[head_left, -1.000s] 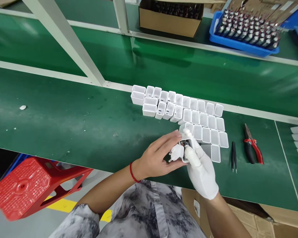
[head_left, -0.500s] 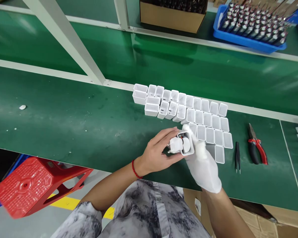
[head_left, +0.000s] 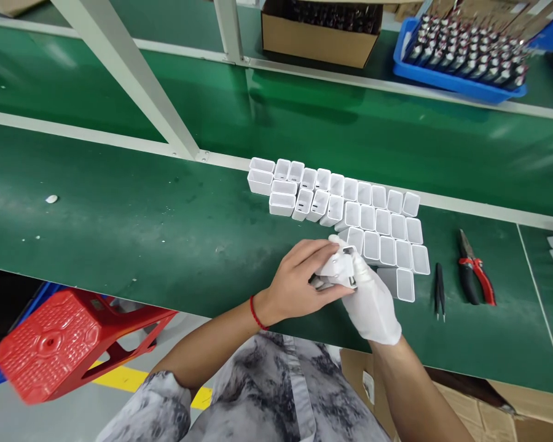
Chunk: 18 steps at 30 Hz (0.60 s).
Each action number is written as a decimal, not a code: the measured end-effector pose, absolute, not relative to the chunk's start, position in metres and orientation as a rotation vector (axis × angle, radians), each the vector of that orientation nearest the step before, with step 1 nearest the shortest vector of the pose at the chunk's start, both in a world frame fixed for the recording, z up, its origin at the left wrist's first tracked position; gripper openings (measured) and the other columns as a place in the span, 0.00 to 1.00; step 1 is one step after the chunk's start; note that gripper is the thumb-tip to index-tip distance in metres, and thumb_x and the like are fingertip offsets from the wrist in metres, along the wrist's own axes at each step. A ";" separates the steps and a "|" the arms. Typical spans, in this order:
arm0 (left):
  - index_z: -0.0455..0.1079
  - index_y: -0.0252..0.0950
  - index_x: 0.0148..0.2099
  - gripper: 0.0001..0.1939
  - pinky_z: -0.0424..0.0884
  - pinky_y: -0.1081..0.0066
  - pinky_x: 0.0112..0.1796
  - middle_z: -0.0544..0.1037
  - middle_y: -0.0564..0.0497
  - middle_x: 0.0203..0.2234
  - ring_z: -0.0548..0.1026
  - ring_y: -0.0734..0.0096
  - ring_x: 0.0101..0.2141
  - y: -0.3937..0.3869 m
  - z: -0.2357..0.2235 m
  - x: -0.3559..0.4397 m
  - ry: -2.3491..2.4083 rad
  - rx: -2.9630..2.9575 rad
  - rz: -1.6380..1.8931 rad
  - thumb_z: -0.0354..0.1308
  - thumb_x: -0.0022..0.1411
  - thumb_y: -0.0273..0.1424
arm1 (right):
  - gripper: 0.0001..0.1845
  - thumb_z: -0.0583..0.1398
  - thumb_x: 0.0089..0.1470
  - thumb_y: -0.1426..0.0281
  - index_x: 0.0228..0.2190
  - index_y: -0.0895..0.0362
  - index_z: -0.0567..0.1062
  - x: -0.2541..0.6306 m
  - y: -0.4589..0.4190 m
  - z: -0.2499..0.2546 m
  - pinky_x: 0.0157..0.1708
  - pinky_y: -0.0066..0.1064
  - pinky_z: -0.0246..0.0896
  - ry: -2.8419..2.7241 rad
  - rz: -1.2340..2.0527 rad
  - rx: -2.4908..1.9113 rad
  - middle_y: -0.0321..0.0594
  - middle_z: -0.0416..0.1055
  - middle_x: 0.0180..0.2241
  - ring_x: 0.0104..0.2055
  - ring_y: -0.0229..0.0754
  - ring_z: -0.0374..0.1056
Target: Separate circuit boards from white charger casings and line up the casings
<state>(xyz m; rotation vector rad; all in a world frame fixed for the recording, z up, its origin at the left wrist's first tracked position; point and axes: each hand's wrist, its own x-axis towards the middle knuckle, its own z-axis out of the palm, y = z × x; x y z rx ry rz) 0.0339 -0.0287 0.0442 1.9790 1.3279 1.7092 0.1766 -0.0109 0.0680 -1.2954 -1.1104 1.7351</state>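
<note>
A white charger housing (head_left: 340, 267) is gripped between my two hands over the front part of the bench. My left hand (head_left: 299, 279), bare with a red cord at the wrist, closes round its left side with thumb and fingers. From the right, my right hand (head_left: 372, 304) in a white glove presses its fingers against the housing. Small dark slots show on the housing's near face; the fingers cover much of the rest. Just beyond the hands stand rows of open white plastic cases (head_left: 367, 218), mouths up.
Black tweezers (head_left: 439, 291) and red-handled pliers (head_left: 474, 268) lie to the right. A small white piece (head_left: 51, 199) lies far left. On the shelf above are a cardboard box (head_left: 317, 40) and a blue tray (head_left: 456, 77) of wired parts. A red stool (head_left: 55, 344) stands at lower left.
The housing has turned in my hands: its open end with white parts inside faced me before, and now a slotted face shows. My gloved fingers have shifted round it.
</note>
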 end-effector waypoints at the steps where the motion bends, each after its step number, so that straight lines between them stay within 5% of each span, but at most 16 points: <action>1: 0.71 0.34 0.52 0.24 0.81 0.62 0.46 0.80 0.41 0.43 0.81 0.60 0.43 -0.027 0.046 0.035 1.328 1.955 1.704 0.67 0.60 0.43 | 0.35 0.56 0.57 0.39 0.54 0.50 0.77 0.181 -0.009 0.069 0.60 0.46 0.67 -1.109 1.767 -1.295 0.40 0.76 0.54 0.59 0.54 0.70; 6: 0.70 0.34 0.54 0.28 0.80 0.60 0.43 0.81 0.43 0.42 0.79 0.60 0.40 -0.021 0.060 0.039 1.373 1.927 1.575 0.67 0.59 0.46 | 0.34 0.62 0.55 0.43 0.57 0.45 0.74 0.193 -0.011 0.076 0.63 0.42 0.63 -1.020 1.746 -1.237 0.35 0.69 0.61 0.65 0.51 0.62; 12: 0.46 0.35 0.71 0.50 0.76 0.55 0.47 0.78 0.40 0.50 0.74 0.55 0.45 -0.025 0.079 0.037 1.149 1.978 1.436 0.68 0.57 0.45 | 0.28 0.54 0.60 0.43 0.50 0.44 0.78 0.193 -0.009 0.079 0.51 0.49 0.74 -0.847 1.819 -1.183 0.38 0.76 0.53 0.58 0.54 0.70; 18: 0.60 0.38 0.63 0.35 0.76 0.57 0.46 0.79 0.45 0.48 0.74 0.57 0.45 -0.034 0.090 0.042 1.233 1.824 1.457 0.68 0.56 0.38 | 0.30 0.50 0.61 0.41 0.52 0.42 0.77 0.201 -0.003 0.060 0.46 0.46 0.74 -1.072 1.740 -1.164 0.38 0.76 0.52 0.53 0.53 0.72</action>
